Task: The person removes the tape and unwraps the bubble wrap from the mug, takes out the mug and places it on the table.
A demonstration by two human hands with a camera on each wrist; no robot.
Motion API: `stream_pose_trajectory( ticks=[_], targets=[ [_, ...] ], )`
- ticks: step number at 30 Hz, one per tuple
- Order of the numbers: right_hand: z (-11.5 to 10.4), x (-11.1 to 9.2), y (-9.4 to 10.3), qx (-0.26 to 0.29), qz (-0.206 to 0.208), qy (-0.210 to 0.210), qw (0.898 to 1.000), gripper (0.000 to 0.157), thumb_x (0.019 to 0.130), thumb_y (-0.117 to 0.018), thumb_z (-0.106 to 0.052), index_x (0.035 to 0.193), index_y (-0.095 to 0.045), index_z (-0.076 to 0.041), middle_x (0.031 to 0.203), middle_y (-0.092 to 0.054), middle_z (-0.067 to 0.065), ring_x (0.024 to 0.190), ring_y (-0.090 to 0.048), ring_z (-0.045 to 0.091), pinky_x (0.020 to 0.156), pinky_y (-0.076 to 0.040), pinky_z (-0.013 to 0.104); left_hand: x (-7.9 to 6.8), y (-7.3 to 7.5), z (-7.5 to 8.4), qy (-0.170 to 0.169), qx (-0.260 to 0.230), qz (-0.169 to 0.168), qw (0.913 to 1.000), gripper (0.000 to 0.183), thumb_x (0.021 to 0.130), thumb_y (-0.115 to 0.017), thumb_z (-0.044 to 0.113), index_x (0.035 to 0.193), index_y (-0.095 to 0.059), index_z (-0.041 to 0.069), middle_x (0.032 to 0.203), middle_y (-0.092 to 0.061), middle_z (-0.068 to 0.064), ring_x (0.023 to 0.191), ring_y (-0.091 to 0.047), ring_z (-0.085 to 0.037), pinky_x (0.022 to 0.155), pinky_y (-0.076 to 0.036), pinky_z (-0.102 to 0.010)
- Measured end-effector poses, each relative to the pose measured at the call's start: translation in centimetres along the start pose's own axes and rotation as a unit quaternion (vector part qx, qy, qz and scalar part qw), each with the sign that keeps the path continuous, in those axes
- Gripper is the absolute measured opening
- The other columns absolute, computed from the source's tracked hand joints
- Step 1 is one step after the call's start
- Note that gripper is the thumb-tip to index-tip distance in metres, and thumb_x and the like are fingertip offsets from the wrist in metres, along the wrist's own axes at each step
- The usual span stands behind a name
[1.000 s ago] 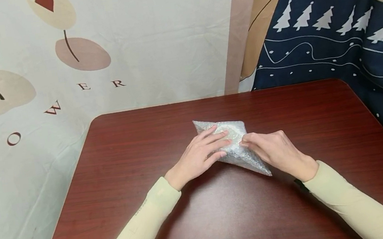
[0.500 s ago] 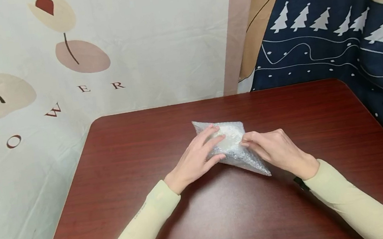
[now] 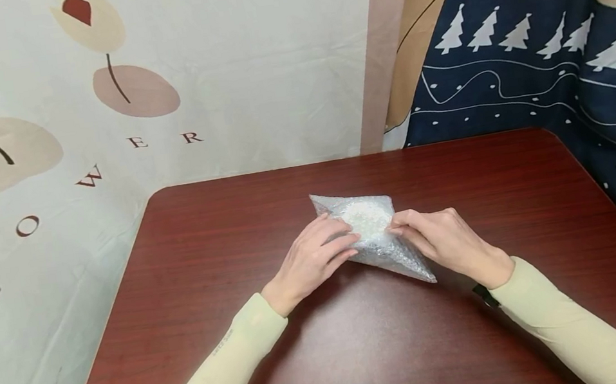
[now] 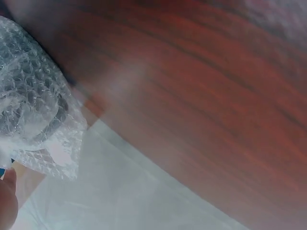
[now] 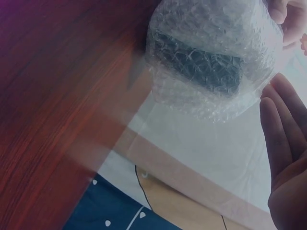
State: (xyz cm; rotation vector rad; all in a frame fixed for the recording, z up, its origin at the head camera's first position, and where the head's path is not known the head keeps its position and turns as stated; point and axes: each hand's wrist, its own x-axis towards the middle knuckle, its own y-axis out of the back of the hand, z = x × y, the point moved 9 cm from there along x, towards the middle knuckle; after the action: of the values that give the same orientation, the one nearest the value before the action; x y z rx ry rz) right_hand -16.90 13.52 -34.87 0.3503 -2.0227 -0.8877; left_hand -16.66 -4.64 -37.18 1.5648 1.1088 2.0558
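Observation:
A clear bubble-wrap package [image 3: 375,254] lies aslant on the table, one pointed corner towards the near right. A pale round patch shows through its upper face. My left hand [image 3: 307,257] rests on its left side, fingers slightly bent and touching the wrap. At its right edge my right hand [image 3: 445,239] pinches the wrap between thumb and forefinger, other fingers folded under. In the right wrist view a dark rectangular shape shows inside the package [image 5: 206,28], with fingers [image 5: 278,129] beside it. The left wrist view catches part of the package [image 4: 29,86] at its left edge.
The dark red wood-grain table [image 3: 219,229] has rounded far corners. Behind it hangs a pale cloth [image 3: 267,61] with flower prints and letters. A navy cloth [image 3: 504,82] with white trees hangs at the right.
My left hand's fingers have drawn back leftwards over the package and bent more, baring more of the pale round patch. My right hand and the package have stayed in place.

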Motion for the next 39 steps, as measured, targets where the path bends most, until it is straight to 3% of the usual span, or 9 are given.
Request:
stream_pose_trajectory(
  ticks=[6, 8, 11, 18, 25, 30, 39],
  targets=[
    [0.0, 0.0, 0.2, 0.001, 0.009, 0.004, 1.0, 0.016, 0.102, -0.067, -0.024, 0.114, -0.068, -0.012, 0.087, -0.074, -0.003, 0.059, -0.054, 0.001, 0.054, -0.049, 0.015, 0.0, -0.4, -0.5, 0.015, -0.032, -0.025, 0.9991, 0.022, 0.095, -0.078, 0.017, 0.116, -0.077, 0.01, 0.122, -0.068, -0.007, 0.122, -0.061, -0.025, 0.115, -0.042, -0.049],
    [-0.1, 0.0, 0.3, -0.001, 0.017, 0.01, 1.0, 0.021, 0.104, -0.062, -0.028, 0.113, -0.069, -0.011, 0.09, -0.075, -0.001, 0.062, -0.06, 0.003, 0.058, -0.053, 0.017, 0.2, -0.5, -0.7, 0.017, -0.044, -0.033, 0.9983, 0.022, 0.095, -0.078, 0.017, 0.116, -0.077, 0.01, 0.123, -0.068, -0.006, 0.123, -0.06, -0.025, 0.116, -0.041, -0.045],
    [-0.1, 0.0, 0.2, 0.001, 0.017, 0.014, 1.0, 0.02, 0.103, -0.066, -0.026, 0.113, -0.072, -0.01, 0.096, -0.077, 0.001, 0.07, -0.067, 0.006, 0.063, -0.058, 0.023, 0.4, -0.6, -0.8, 0.017, -0.059, -0.042, 0.9973, 0.021, 0.095, -0.078, 0.016, 0.115, -0.076, 0.01, 0.123, -0.068, -0.005, 0.123, -0.06, -0.024, 0.116, -0.04, -0.038],
    [0.0, 0.0, -0.4, 0.003, -0.038, 0.009, 0.999, 0.034, 0.097, -0.074, -0.036, 0.12, -0.072, -0.011, 0.111, -0.076, -0.001, 0.098, -0.072, 0.012, 0.082, -0.061, 0.034, 0.3, -0.7, -1.1, 0.03, -0.075, -0.045, 0.9957, 0.021, 0.094, -0.079, 0.016, 0.114, -0.076, 0.011, 0.123, -0.068, -0.004, 0.122, -0.06, -0.023, 0.116, -0.039, -0.031],
    [0.2, -0.3, -0.9, 0.019, -0.085, 0.014, 0.996, 0.046, 0.083, -0.073, -0.023, 0.128, -0.069, -0.012, 0.125, -0.07, -0.001, 0.114, -0.065, 0.015, 0.09, -0.059, 0.038, 0.2, -0.6, -1.3, 0.038, -0.08, -0.05, 0.9948, 0.021, 0.094, -0.079, 0.016, 0.114, -0.076, 0.012, 0.124, -0.067, -0.004, 0.123, -0.06, -0.023, 0.116, -0.038, -0.031],
    [0.3, -0.1, -1.0, 0.0, -0.074, 0.012, 0.997, 0.047, 0.084, -0.07, -0.015, 0.131, -0.068, -0.011, 0.126, -0.07, 0.001, 0.113, -0.065, 0.016, 0.089, -0.059, 0.038, 0.1, -0.7, -1.5, 0.041, -0.082, -0.051, 0.9945, 0.022, 0.093, -0.08, 0.015, 0.115, -0.076, 0.012, 0.124, -0.067, -0.003, 0.122, -0.059, -0.022, 0.114, -0.04, -0.029],
    [0.3, 0.7, -0.8, -0.031, -0.044, 0.029, 0.998, 0.049, 0.086, -0.071, 0.004, 0.135, -0.064, -0.004, 0.129, -0.068, 0.009, 0.122, -0.06, 0.028, 0.106, -0.043, 0.042, -0.1, -0.7, -1.7, 0.045, -0.085, -0.051, 0.9941, 0.021, 0.094, -0.079, 0.017, 0.115, -0.077, 0.013, 0.124, -0.067, -0.003, 0.122, -0.06, -0.02, 0.111, -0.042, -0.027]
  ],
)
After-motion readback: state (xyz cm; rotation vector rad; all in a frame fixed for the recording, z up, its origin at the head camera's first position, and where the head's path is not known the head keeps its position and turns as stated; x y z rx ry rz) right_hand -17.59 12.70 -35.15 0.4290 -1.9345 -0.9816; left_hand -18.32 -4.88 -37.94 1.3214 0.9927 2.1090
